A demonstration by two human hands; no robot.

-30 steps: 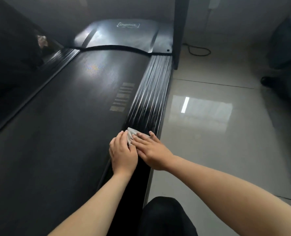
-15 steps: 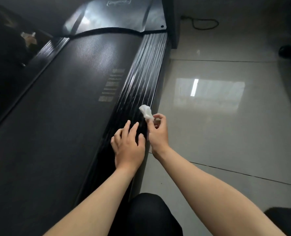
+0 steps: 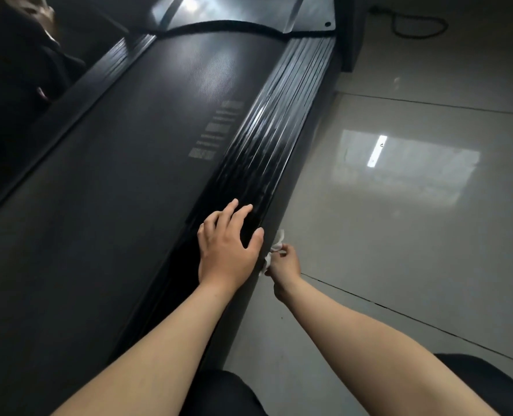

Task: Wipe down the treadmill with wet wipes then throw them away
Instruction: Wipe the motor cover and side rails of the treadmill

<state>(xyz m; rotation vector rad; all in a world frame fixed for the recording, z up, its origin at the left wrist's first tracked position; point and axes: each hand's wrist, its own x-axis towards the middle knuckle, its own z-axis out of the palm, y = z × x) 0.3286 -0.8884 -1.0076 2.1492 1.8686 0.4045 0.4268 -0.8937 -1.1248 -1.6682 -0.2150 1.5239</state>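
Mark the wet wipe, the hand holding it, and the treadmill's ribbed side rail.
wet wipe [image 3: 279, 237]: head view, white crumpled tuft above the fingers.
right hand [image 3: 286, 263]: head view, back of the hand.
ribbed side rail [image 3: 267, 142]: head view, glossy grooved top surface.

text: none legible | black treadmill belt [image 3: 114, 190] | pale printed marks [image 3: 216, 130] near its right edge | too blurred to read
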